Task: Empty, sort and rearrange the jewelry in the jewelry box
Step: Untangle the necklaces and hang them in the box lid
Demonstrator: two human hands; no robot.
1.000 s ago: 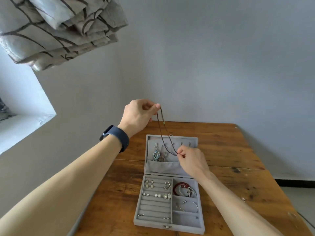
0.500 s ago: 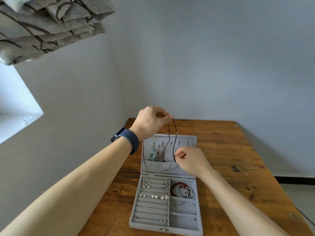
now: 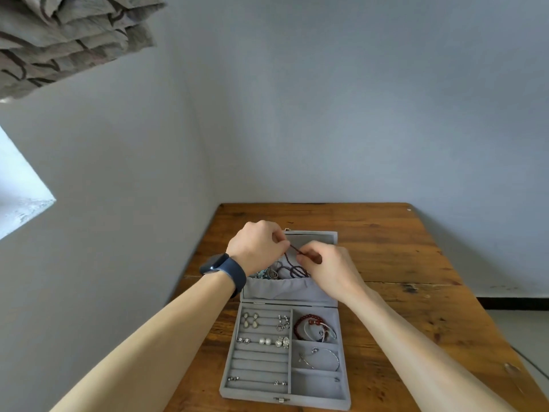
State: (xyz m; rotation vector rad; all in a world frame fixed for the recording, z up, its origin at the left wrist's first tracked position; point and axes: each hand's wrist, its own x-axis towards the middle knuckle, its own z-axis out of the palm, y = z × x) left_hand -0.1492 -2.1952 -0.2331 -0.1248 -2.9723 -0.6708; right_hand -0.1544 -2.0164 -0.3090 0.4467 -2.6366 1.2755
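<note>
Most of the job looks done from my head view, I'd judge. The flat grey velvet jewelry box (image 3: 258,367) lies open on the scuffed brown wooden worktop (image 3: 401,263). Its tray, nearer me than my hands, already carries small silver and pearl stud earrings (image 3: 265,341) pushed into soft padded rolls. Below my right hand, a glossy red bead bracelet (image 3: 306,319) sits coiled in one square compartment, with a thin silver open bangle (image 3: 325,356) in the next one towards me. The nearest compartment seems almost bare.

What I think is left is the dark brown beaded cord necklace (image 3: 292,269). My left hand (image 3: 258,248) and right hand (image 3: 329,269) both pinch its thin strand, fingers curled, over the lid. Its loops sag limply just beneath them into the lid's slack grey fabric pocket (image 3: 282,289), beside a teal-speckled pendant (image 3: 263,273). Settling that necklace neatly seems to be the remaining step.
</note>
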